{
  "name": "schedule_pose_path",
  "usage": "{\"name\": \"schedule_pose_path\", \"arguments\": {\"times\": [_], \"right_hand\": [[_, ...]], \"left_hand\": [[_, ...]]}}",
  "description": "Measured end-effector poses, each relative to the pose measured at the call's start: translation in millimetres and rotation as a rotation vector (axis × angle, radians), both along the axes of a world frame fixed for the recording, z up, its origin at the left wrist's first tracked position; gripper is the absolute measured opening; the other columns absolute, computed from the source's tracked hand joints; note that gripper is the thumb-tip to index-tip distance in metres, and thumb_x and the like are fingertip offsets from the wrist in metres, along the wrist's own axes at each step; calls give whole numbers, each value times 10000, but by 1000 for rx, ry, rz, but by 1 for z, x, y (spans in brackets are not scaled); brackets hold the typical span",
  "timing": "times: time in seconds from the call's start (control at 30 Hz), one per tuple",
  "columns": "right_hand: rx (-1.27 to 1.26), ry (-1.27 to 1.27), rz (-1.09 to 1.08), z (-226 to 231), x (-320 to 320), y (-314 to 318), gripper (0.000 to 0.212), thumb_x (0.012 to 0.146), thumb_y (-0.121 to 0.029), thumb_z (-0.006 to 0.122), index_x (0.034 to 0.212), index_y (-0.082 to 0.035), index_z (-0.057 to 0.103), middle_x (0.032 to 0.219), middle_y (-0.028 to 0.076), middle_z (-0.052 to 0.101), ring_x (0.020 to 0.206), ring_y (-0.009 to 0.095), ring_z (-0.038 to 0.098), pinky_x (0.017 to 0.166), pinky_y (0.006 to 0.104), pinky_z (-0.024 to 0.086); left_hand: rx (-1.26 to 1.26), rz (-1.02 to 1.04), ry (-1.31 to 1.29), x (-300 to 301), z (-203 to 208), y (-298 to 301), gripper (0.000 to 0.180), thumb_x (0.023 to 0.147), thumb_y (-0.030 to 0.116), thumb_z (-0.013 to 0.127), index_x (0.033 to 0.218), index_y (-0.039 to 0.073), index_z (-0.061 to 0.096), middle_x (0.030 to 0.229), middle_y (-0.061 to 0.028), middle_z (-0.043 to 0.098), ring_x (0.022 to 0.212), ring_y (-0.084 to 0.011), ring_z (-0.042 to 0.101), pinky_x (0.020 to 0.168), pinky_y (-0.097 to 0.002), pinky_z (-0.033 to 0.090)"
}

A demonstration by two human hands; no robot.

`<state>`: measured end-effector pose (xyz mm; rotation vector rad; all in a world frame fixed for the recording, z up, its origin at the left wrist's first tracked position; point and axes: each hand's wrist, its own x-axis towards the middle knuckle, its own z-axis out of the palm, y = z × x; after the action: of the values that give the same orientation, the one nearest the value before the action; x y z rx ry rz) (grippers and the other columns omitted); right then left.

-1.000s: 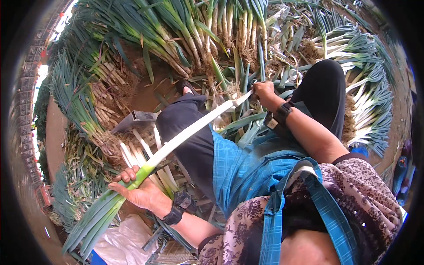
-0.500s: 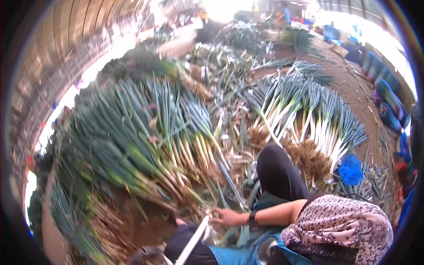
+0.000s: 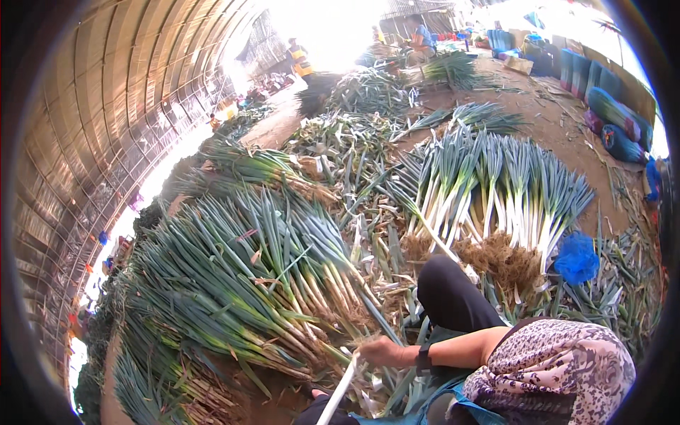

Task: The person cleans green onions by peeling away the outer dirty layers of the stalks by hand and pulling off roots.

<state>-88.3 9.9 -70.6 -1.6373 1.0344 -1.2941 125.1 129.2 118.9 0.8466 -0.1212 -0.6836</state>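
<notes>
Leek (image 3: pixel 338 391), pale shaft slanting over the sitter's dark left leg (image 3: pixel 312 412), ends at the right hand (image 3: pixel 384 351); its fingers are curled closed, on what exactly I can't tell. The left hand is out of sight. Green-and-brown leeks (image 3: pixel 234 248) lie roots inward, perhaps for easy reach; whiter ones (image 3: pixel 496 184) sit apart, probably to avoid mixing.

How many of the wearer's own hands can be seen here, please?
1: the right hand, low and right of centre, at the upper end of a pale leek stem. The left hand is not in view.
</notes>
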Motion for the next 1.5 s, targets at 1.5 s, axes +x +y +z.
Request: {"name": "schedule_pose_path", "arguments": {"times": [1.5], "right_hand": [[523,1072,-244,-257,-73,-219,233,823,-188,556,796,-26,721,892,203,682,874,340,654,772,414,506]], "left_hand": [[470,80,-466,95,-76,-53,604,892,473,564,1254,4,449,1130,-171,530,1001,-266,543,1012,-472,322]]}}
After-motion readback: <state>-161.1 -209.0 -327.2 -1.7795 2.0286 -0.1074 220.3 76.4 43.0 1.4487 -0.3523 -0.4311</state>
